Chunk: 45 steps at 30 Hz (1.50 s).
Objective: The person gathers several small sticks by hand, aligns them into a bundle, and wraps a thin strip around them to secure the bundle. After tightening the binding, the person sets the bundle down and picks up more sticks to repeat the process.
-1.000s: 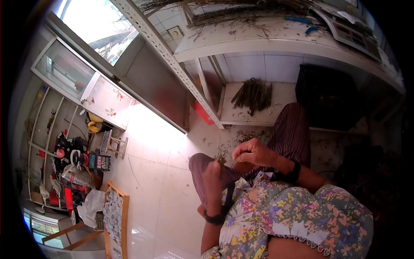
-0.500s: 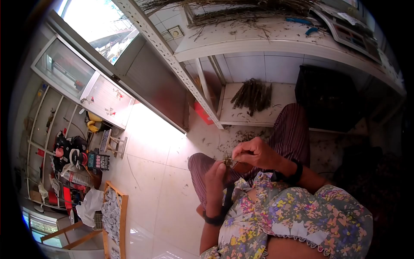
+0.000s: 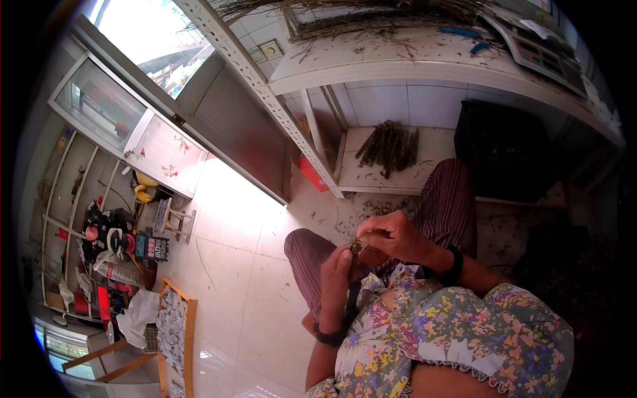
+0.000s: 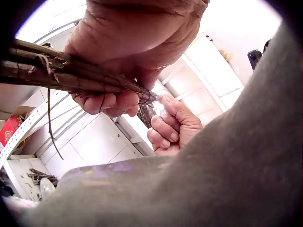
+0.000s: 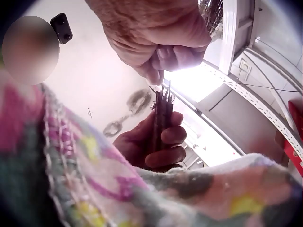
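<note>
A short bundle of dry brown stems (image 5: 162, 118) is held in my left hand (image 3: 336, 272), its fingers wrapped round it in the right wrist view. In the left wrist view the stems (image 4: 61, 78) run through the left hand, and a thin loose twig (image 4: 49, 113) dangles from them. My right hand (image 3: 397, 235) is close by, thumb and forefinger pinching a thin stem (image 5: 161, 78) at the bundle's end. Both hands are over the lap, between the knees.
Several tied stem bundles (image 3: 388, 149) lie on the lower shelf beside a black crate (image 3: 504, 146). Above, the upper shelf (image 3: 398, 60) carries long twigs, blue-handled cutters (image 3: 459, 30) and a scale (image 3: 541, 56). Plant scraps (image 3: 381, 207) litter the floor before the shelf.
My left hand, with the bundle, has moved a little right, closer to the right hand. The right hand stays nearly in place, still pinching. The left knee has shifted slightly left.
</note>
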### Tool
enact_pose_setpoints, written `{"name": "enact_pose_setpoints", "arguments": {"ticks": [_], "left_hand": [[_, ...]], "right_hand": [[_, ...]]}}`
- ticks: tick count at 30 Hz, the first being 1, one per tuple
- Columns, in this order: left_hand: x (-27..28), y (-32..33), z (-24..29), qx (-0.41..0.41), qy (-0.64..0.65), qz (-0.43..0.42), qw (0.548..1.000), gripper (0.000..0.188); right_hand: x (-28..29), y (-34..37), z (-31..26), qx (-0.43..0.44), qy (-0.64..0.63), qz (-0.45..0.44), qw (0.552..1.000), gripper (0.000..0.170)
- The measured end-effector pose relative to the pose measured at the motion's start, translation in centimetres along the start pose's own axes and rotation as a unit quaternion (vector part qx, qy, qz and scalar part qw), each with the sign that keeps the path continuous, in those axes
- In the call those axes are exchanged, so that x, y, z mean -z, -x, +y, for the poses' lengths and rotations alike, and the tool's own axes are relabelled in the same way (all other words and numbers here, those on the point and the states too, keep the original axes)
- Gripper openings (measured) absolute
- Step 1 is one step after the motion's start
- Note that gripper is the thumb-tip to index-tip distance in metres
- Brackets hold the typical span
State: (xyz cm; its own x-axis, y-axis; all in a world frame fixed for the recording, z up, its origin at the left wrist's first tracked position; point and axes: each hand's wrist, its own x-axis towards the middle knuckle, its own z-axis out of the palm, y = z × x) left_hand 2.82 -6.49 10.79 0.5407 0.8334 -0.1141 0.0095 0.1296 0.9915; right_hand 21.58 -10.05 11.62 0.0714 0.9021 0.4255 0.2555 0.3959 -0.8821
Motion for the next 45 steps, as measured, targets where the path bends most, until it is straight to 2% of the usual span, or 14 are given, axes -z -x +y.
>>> {"name": "enact_pose_setpoints", "arguments": {"ticks": [4, 11, 14, 17, 20, 22, 31, 35, 40, 45], "left_hand": [[0.0, -0.4, -0.4, -0.059, -0.020, 0.027, 0.998, 0.021], [0.1, -0.4, 0.4, -0.058, 0.036, 0.030, 0.997, 0.019], [-0.2, -0.5, 1.6, -0.061, 0.054, 0.020, 0.996, 0.017], [-0.2, -0.6, 1.6, -0.056, 0.089, 0.008, 0.994, 0.015], [0.0, -0.6, 1.2, -0.051, 0.136, -0.010, 0.989, 0.016], [0.1, -0.3, 1.4, -0.040, 0.155, -0.042, 0.986, 0.017], [0.3, -0.3, 1.3, -0.031, 0.209, -0.021, 0.977, 0.018], [0.2, -0.5, 0.9, -0.027, 0.179, -0.001, 0.984, 0.017], [-0.4, -0.1, 1.3, -0.019, 0.106, 0.031, 0.994, 0.015], [-0.5, 0.0, 1.0, -0.061, 0.060, 0.051, 0.995, 0.016]], "right_hand": [[0.1, 0.0, 0.1, 0.005, 0.034, 0.017, 0.999, 0.008], [-0.2, -0.1, 0.4, 0.046, 0.028, 0.061, 0.997, 0.009], [0.3, 0.0, -0.2, -0.014, 0.057, 0.034, 0.998, 0.010], [0.3, -0.1, -0.8, -0.061, -0.028, 0.044, 0.997, 0.009], [0.9, -0.4, -0.2, -0.105, -0.047, 0.044, 0.992, 0.005], [0.8, -0.4, -0.3, -0.089, -0.055, 0.054, 0.993, 0.007], [0.6, -0.3, -0.8, -0.077, -0.054, 0.010, 0.996, 0.008], [0.7, -0.2, -1.0, -0.119, -0.066, -0.026, 0.990, 0.006], [0.7, -0.2, -1.7, -0.119, -0.074, -0.036, 0.989, 0.006], [0.2, -0.3, -1.7, -0.086, -0.054, -0.009, 0.995, 0.009]]}}
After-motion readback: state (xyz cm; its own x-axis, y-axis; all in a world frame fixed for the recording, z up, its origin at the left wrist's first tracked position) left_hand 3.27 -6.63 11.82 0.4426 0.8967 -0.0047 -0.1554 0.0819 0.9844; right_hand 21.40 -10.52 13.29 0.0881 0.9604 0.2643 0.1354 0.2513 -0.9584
